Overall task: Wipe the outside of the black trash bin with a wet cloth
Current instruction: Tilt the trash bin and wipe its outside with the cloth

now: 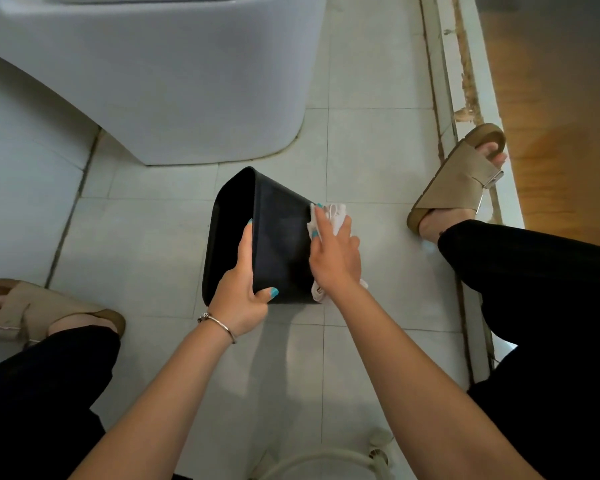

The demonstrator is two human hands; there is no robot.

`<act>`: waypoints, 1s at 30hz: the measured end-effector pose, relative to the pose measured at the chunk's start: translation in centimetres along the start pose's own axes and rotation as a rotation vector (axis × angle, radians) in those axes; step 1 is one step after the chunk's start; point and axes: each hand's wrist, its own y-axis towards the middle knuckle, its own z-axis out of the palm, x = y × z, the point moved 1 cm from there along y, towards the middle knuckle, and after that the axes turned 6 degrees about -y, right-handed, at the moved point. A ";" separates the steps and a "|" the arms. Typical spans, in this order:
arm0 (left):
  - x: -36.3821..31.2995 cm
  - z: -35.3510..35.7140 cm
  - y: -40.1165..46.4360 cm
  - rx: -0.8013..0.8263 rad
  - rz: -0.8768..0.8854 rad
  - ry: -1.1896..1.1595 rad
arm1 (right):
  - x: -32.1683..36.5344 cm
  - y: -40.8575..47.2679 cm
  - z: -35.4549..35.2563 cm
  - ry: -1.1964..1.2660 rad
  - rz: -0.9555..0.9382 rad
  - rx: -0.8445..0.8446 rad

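Two bare hands work low over a tiled floor (174, 244): the left hand (241, 299) clasps the rim of the black trash bin (278, 237), tipping it sideways, probably to expose its wall. The right hand (333, 251) presses a white cloth (336, 213) flat-fingered against the bin's base end. Beyond stands a white toilet base (187, 81).

Left hand (239, 299) gripping, thumb curled; right hand (333, 251) flat, fingers straight, pressing.
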 end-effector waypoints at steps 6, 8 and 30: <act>-0.8 0.4 0.0 -0.010 -0.043 0.033 | 3.8 -0.5 -1.8 -0.021 -0.334 -0.106; -0.9 0.5 -0.1 -0.010 -0.061 0.037 | 4.3 -0.5 -2.0 -0.021 -0.387 -0.110; -3.9 0.8 0.4 0.147 -0.009 0.234 | 3.7 4.5 -5.2 0.253 -0.277 -0.049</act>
